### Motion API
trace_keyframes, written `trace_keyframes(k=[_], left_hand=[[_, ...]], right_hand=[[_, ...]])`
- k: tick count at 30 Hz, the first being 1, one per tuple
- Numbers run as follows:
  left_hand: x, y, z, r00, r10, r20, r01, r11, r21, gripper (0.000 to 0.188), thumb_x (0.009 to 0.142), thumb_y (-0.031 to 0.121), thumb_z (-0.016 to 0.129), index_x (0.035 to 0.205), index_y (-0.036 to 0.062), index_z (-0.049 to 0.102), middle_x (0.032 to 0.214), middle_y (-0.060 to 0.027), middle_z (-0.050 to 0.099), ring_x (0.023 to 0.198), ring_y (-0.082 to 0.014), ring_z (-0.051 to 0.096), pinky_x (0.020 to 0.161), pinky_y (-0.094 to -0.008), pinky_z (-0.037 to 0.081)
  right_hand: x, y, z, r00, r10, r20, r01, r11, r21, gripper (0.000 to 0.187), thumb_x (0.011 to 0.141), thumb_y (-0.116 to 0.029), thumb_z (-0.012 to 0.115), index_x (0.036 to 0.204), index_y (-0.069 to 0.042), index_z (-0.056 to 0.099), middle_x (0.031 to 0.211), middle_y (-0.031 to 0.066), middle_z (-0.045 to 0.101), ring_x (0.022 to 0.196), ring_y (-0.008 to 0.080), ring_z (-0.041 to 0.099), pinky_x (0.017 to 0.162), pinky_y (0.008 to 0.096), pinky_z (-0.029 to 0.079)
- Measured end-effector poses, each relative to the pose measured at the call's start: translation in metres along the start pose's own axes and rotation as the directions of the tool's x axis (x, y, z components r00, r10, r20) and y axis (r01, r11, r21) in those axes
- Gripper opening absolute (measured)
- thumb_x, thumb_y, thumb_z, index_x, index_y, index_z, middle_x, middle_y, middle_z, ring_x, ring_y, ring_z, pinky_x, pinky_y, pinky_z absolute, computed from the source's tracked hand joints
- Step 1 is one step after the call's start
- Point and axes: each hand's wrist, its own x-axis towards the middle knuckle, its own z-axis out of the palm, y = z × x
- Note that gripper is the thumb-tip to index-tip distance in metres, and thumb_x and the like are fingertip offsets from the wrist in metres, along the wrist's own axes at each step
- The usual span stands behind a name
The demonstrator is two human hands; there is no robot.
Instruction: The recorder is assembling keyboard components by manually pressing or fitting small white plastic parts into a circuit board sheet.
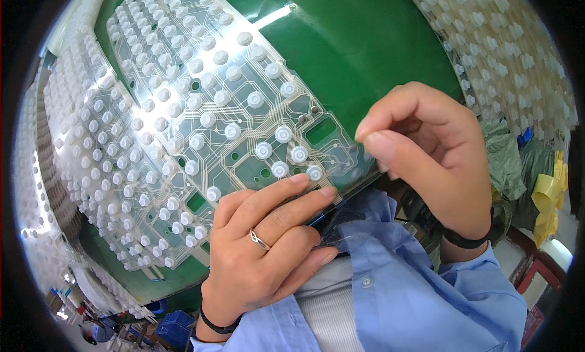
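A clear keyboard membrane sheet (244, 117) with printed silver traces and rows of white rubber domes lies in front of me on a green tabletop (365, 35). My left hand (268, 242), with a ring on one finger, rests at its near edge. Its fingers are stretched out, the upper fingertips touching the sheet beside the lowest domes. To the right, my right hand (426, 145) hovers by the sheet's near right corner. Thumb and index finger are pinched together there; whatever sits between them is too small or too transparent to make out.
More domed membrane sheets (91, 132) are piled on the left. At the far right stands another large stack of domed sheets (506, 53). Green plastic bags (503, 163) and a yellow piece (548, 196) are at the right. A blue bin (175, 327) sits low on the left.
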Motion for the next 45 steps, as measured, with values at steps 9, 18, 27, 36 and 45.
trace_keyframes(k=[9,18,27,36,45], left_hand=[[0.000,-0.002,-0.001,1.000,0.009,-0.003,-0.009,1.000,-0.002,0.028,0.078,0.033,0.070,0.068,0.0113,0.056,0.108,-0.0060,0.071,0.109,-0.0286,0.060,0.082,-0.0377,0.042],[-0.001,-0.001,-0.001,0.998,0.056,-0.033,-0.056,0.998,0.003,0.030,0.078,0.034,0.071,0.066,0.0112,0.056,0.108,-0.0074,0.071,0.109,-0.0302,0.061,0.079,-0.0385,0.044],[-0.001,-0.001,0.001,0.998,0.038,-0.039,-0.037,0.999,0.027,0.030,0.077,0.034,0.071,0.066,0.0112,0.056,0.109,-0.0081,0.071,0.109,-0.0298,0.062,0.079,-0.0377,0.044],[0.000,0.000,0.000,0.999,0.020,-0.027,-0.020,1.000,0.022,0.031,0.076,0.037,0.071,0.066,0.0114,0.056,0.110,-0.0073,0.070,0.109,-0.0290,0.061,0.078,-0.0374,0.044],[0.000,-0.001,0.001,0.999,0.018,-0.026,-0.018,1.000,0.015,0.032,0.077,0.037,0.071,0.066,0.0111,0.056,0.110,-0.0071,0.071,0.108,-0.0290,0.062,0.077,-0.0374,0.044]], right_hand=[[0.015,0.021,0.015,0.989,-0.125,-0.083,0.142,0.962,0.233,0.014,0.097,-0.011,0.052,0.104,0.001,0.055,0.093,0.0087,0.064,0.096,0.0167,0.065,0.089,0.0317,0.052],[-0.007,0.009,-0.010,0.995,-0.099,0.031,0.104,0.926,-0.364,0.008,0.089,-0.005,0.061,0.095,0.000,0.063,0.085,0.0022,0.058,0.071,0.0060,0.053,0.064,0.0185,0.041],[0.003,0.011,0.002,0.993,-0.119,-0.017,0.094,0.862,-0.499,0.004,0.082,-0.003,0.066,0.085,-0.001,0.067,0.074,-0.0003,0.057,0.054,0.0022,0.040,0.048,0.0192,0.028],[0.004,0.011,0.002,0.994,-0.108,-0.034,0.077,0.862,-0.500,0.003,0.083,-0.003,0.067,0.085,0.000,0.067,0.073,-0.0017,0.056,0.053,0.0004,0.038,0.047,0.0183,0.026],[0.004,0.012,0.001,0.993,-0.112,-0.033,0.078,0.850,-0.522,0.003,0.082,-0.002,0.066,0.085,-0.001,0.067,0.073,-0.0017,0.056,0.052,0.0002,0.038,0.047,0.0182,0.025]])
